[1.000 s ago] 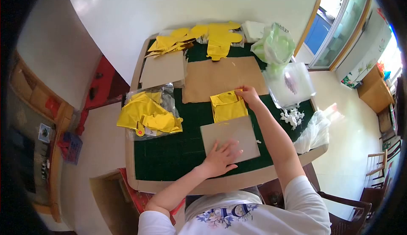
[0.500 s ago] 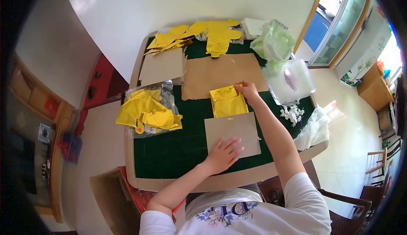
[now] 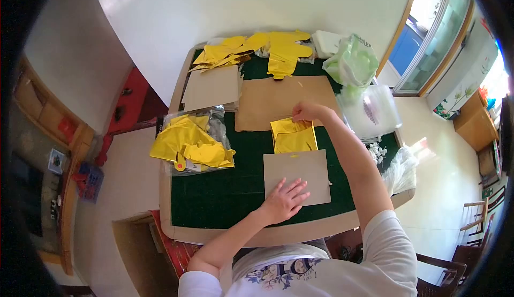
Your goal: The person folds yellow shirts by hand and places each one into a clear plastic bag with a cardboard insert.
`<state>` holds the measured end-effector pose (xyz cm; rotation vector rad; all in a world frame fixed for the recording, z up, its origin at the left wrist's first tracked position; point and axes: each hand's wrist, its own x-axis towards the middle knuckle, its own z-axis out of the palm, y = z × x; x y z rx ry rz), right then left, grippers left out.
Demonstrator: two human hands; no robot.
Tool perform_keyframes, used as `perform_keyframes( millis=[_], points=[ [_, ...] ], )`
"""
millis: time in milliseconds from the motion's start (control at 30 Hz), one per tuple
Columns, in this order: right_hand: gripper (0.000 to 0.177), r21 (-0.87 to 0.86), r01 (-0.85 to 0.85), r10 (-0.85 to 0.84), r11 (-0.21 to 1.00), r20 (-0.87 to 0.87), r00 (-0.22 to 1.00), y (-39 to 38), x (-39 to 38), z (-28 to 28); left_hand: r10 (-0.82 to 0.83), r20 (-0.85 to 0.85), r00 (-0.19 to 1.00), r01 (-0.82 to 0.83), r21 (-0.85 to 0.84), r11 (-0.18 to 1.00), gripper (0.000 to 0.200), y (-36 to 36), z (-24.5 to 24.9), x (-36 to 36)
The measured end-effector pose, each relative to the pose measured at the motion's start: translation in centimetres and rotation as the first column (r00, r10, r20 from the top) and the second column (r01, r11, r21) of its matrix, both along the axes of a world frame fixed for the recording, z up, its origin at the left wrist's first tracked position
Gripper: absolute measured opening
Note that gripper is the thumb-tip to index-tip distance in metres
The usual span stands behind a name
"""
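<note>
On the green table top, a grey cardboard sheet (image 3: 276, 171) lies near the front edge, with a small yellow mark by its far side. My left hand (image 3: 285, 200) rests flat on it, fingers spread. Just beyond the sheet is a folded gold foil balloon (image 3: 294, 141), flat and creased, its near edge meeting the cardboard. My right hand (image 3: 310, 112) has its fingers closed at the balloon's far edge, which is partly lifted. The fingertips are partly hidden by the hand itself.
A brown cardboard sheet (image 3: 262, 101) lies beyond my right hand. To the left are stacked grey cardboards (image 3: 211, 88) and a bag of gold foil (image 3: 187, 144). More flat foil balloons (image 3: 284, 53) lie at the back. Clear plastic bags (image 3: 372, 112) and a green-white bag (image 3: 350, 64) sit right.
My right hand has shifted slightly up and left along the balloon's far edge, the fingers now curled in more. My left hand stays on the cardboard. The whole view has shifted a little.
</note>
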<state>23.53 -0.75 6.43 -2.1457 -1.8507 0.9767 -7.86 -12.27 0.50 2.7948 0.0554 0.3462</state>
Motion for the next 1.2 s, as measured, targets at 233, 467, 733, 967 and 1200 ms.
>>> perform_keyframes(
  millis=[233,467,733,967,1200],
  points=[
    [0.012,0.159,0.220,-0.182,0.963,-0.222,0.958,-0.5,0.8,-2.4,0.005,0.008,1.000,-0.005,-0.025,1.000,0.048,0.1,-0.1,0.6],
    [0.013,0.183,0.246,-0.191,0.952,-0.272,0.943,-1.1,0.8,-1.9,-0.004,-0.019,1.000,0.004,-0.010,1.000,0.049,0.0,0.1,0.6],
    [0.013,0.162,0.272,-0.216,0.948,-0.296,0.930,-1.4,0.4,-1.5,0.009,-0.036,0.999,-0.009,-0.020,1.000,0.050,-0.7,0.1,0.5],
    [0.013,0.147,0.269,-0.211,0.952,-0.323,0.923,-1.4,0.3,-1.4,0.170,0.043,0.984,-0.169,-0.035,0.985,0.055,0.7,1.7,2.7],
    [0.013,0.180,0.285,-0.215,0.942,-0.330,0.919,-1.2,0.8,-2.3,0.209,-0.002,0.978,-0.209,0.026,0.978,0.061,0.3,-0.4,2.6]
  ],
)
